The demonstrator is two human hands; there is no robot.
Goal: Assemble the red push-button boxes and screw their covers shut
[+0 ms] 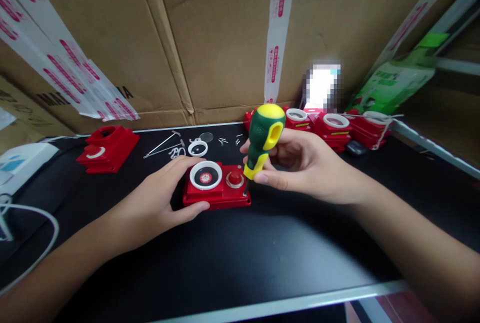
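Black counter (240, 258) backed by a cardboard wall (225, 33). Red device (216, 185) sits at counter centre, white ring on top. Left hand (165, 200): grip wrapped on the device's left end, thumb along front edge. Right hand (300, 163): grip closed on green-yellow screwdriver (263, 139), held upright (tip at the device's right corner). Loose screws (228, 140) lie behind.

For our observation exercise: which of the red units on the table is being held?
The red unit at the centre front: left hand grips it, right hand sets a screwdriver on it.
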